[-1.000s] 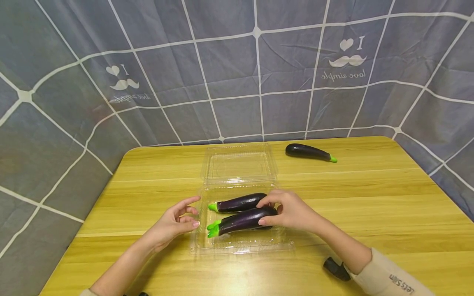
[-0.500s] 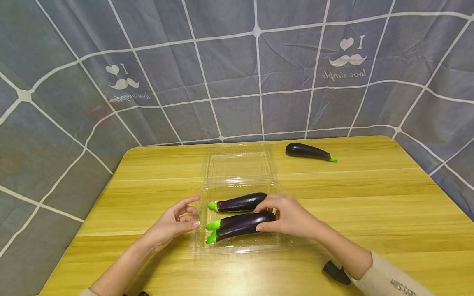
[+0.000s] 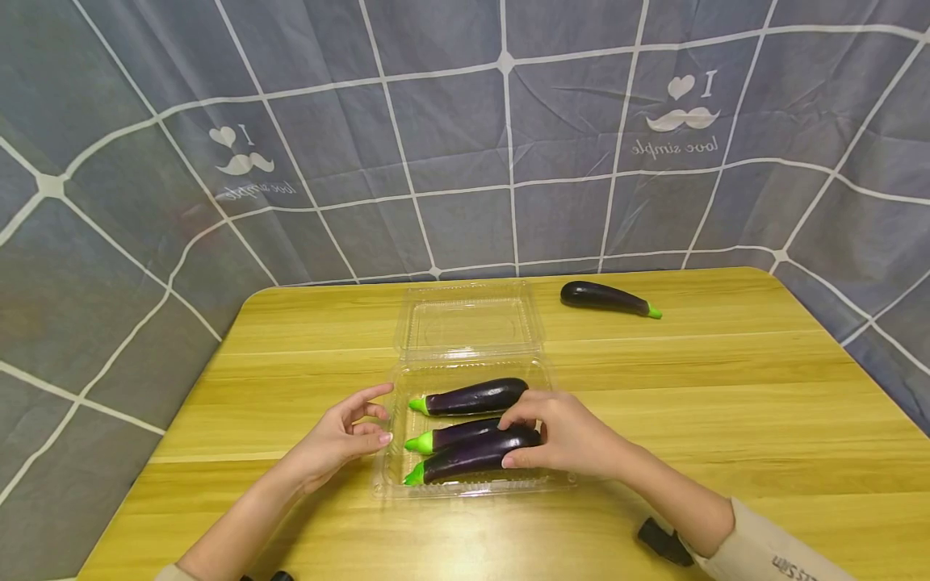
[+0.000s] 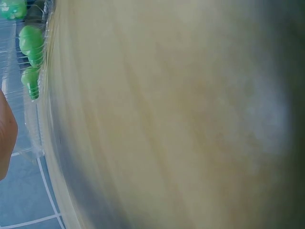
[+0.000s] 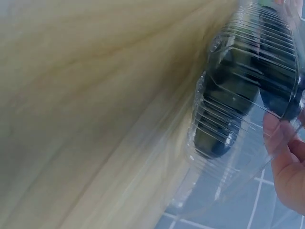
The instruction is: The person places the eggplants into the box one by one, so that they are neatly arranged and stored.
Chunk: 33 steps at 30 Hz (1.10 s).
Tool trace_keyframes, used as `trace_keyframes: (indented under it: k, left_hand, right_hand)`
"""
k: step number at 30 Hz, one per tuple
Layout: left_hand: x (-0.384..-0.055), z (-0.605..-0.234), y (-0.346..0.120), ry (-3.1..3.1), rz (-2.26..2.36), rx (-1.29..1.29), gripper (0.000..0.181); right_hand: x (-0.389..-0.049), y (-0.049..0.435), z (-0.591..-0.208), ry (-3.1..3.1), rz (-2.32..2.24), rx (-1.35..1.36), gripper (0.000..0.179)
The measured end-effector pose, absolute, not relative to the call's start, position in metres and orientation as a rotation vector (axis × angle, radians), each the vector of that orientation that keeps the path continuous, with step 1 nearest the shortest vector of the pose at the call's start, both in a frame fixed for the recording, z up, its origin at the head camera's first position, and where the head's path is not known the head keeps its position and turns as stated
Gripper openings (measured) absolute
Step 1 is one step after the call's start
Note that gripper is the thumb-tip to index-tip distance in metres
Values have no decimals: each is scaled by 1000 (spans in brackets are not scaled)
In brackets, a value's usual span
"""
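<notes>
A clear plastic clamshell container (image 3: 395,472) stands with its lid (image 3: 465,327) laid back, away from me. Inside lie three eggplants with their green stem ends to the left: a back one (image 3: 475,397), a middle one (image 3: 458,436) and a front one (image 3: 465,461). My right hand (image 3: 570,432) holds the fat right end of the front eggplant between thumb and fingers, hiding part of the middle one. At the container's left wall is my left hand (image 3: 337,440), fingers loosely bent and holding nothing; I cannot tell whether it touches the plastic.
Another eggplant (image 3: 606,298) lies on the wooden table (image 3: 697,387) at the back right, its stem pointing right. A grey checked curtain (image 3: 465,145) hangs behind the table and along both sides. A black object (image 3: 663,541) is by my right forearm.
My right hand has drawn the front eggplant toward me. It overlapped the middle one before and now lies at its near side. The left hand has stayed put.
</notes>
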<state>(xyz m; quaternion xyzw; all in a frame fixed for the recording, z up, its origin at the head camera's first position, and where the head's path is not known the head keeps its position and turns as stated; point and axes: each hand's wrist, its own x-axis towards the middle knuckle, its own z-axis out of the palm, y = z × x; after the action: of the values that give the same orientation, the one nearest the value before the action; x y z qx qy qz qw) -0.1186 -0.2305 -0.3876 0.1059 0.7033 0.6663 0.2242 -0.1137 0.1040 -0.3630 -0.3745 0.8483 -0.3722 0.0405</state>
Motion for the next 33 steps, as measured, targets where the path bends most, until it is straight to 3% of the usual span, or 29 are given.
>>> trace_keyframes:
  k: [22,33]
  left_hand:
    - [-119,-388,-230,1959,1829,279,76]
    - [-119,-388,-230,1962,1826,281,75]
  right_hand:
    - [-113,107,-369,2519,-1161,-1147,26]
    - [-120,117,-362,2412,-1358,-967,34]
